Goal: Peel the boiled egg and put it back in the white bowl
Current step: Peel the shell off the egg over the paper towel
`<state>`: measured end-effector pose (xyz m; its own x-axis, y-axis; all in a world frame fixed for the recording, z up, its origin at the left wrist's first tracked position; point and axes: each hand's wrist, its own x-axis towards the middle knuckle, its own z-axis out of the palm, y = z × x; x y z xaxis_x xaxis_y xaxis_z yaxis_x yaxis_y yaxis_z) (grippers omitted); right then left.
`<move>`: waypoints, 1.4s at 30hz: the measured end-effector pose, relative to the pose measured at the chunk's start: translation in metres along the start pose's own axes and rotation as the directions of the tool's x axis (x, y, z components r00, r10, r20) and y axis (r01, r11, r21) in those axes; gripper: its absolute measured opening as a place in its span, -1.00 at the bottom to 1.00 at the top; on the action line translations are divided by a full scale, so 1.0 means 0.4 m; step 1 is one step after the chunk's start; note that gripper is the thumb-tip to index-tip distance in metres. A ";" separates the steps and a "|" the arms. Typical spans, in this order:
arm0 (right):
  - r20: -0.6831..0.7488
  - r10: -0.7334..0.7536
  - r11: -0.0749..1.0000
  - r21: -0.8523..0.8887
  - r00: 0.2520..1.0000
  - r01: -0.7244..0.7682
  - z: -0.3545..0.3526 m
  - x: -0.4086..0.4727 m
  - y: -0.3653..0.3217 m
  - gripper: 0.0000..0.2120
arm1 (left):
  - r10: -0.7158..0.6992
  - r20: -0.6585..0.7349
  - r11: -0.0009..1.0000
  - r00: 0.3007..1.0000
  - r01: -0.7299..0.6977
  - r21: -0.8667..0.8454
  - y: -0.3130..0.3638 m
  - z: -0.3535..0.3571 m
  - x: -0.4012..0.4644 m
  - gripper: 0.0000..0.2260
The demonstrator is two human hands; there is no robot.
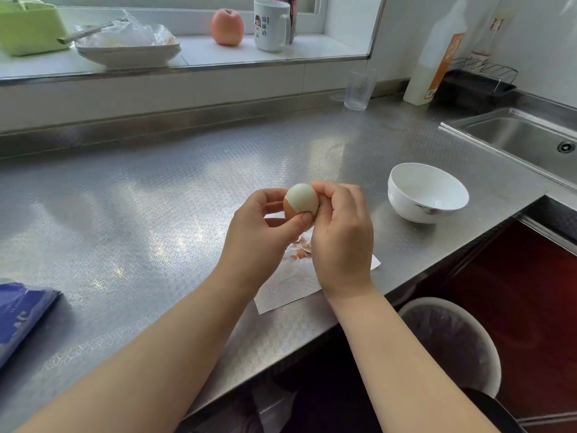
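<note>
A boiled egg [302, 199] is held above the steel counter, its top bare and white, its lower part still in brown shell. My left hand [260, 235] grips it from the left, thumb on the shell's edge. My right hand [342, 235] holds it from the right with curled fingers on its upper side. Brown shell bits [300, 249] lie on a white paper towel [290, 285] under my hands. The white bowl [427, 192] stands to the right, with nothing in it.
A sink [524, 139] lies at the far right, and a bin with a dark liner [452, 342] stands below the counter edge. At the back stand a clear glass [359, 89], a bottle [434, 57], a mug [271, 25], an apple [227, 26] and a plate [128, 50]. A blue packet [18, 317] sits left.
</note>
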<state>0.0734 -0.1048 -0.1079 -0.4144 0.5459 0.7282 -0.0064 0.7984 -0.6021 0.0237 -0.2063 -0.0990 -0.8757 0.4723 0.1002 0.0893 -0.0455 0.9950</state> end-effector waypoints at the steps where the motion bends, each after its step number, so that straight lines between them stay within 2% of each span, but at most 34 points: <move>1: -0.018 0.006 1.000 0.026 1.000 -0.005 0.001 -0.001 0.002 -0.83 | -0.015 0.007 1.000 1.000 0.016 -0.014 0.000 0.000 0.000 -0.75; 6: -0.039 0.027 0.987 0.159 0.999 -0.021 -0.009 0.014 -0.006 -0.89 | -0.115 0.063 0.985 0.991 0.122 -0.124 -0.002 -0.011 0.010 -0.73; 9: 0.008 0.184 0.934 0.309 0.983 -0.177 -0.034 0.028 -0.017 -0.86 | -0.153 0.071 0.964 0.986 0.164 -0.210 -0.002 -0.016 0.015 -0.70; 11: 0.099 0.269 0.893 0.348 0.958 -0.286 -0.053 0.036 -0.011 -0.84 | -0.165 0.069 0.945 0.984 0.178 -0.275 -0.001 -0.019 0.019 -0.68; 15: 0.314 0.341 0.889 0.200 0.886 -0.413 -0.080 0.025 0.019 -0.94 | -0.171 0.066 0.898 0.983 0.183 -0.400 0.001 -0.020 0.025 -0.67; 19: 0.509 0.317 0.920 0.040 0.801 -0.389 -0.085 0.007 0.036 -0.80 | -0.164 0.078 0.885 0.983 0.182 -0.428 -0.001 -0.018 0.027 -0.70; 22: 0.472 0.264 0.956 -0.012 0.841 -0.294 -0.085 0.004 0.035 -0.85 | -0.149 0.091 0.899 0.985 0.173 -0.403 0.000 -0.018 0.026 -0.72; 25: 0.375 0.253 0.953 0.060 0.892 -0.296 -0.088 0.014 0.028 -0.93 | -0.131 0.098 0.923 0.987 0.157 -0.351 0.002 -0.018 0.022 -0.73; 28: 0.371 0.227 0.922 0.216 0.901 -0.321 -0.085 0.036 0.017 -0.82 | -0.126 0.116 0.929 0.985 0.159 -0.335 0.004 -0.015 0.019 -0.71; 30: 0.407 0.176 0.925 0.243 0.896 -0.292 -0.079 0.046 0.010 -0.70 | -0.110 0.150 0.930 0.983 0.155 -0.334 0.005 -0.013 0.017 -0.72; 32: 0.417 0.169 0.922 0.255 0.893 -0.293 -0.071 0.048 0.006 -0.68 | -0.091 0.179 0.928 0.980 0.149 -0.342 0.007 -0.012 0.015 -0.72; 38: 0.300 0.179 0.899 0.338 0.937 -0.279 -0.061 0.032 0.003 -0.84 | -0.081 0.189 0.927 0.979 0.144 -0.347 0.005 -0.014 0.014 -0.72; 42: 0.283 0.182 0.894 0.352 0.942 -0.279 -0.061 0.031 0.007 -0.92 | -0.088 0.192 0.930 0.977 0.150 -0.336 0.003 -0.015 0.014 -0.73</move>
<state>0.0903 -0.0898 -0.0926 -0.6490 0.5876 0.4832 -0.2101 0.4720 -0.8562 0.0160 -0.2091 -0.0972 -0.7728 0.6346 0.0096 -0.2080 -0.2675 0.9409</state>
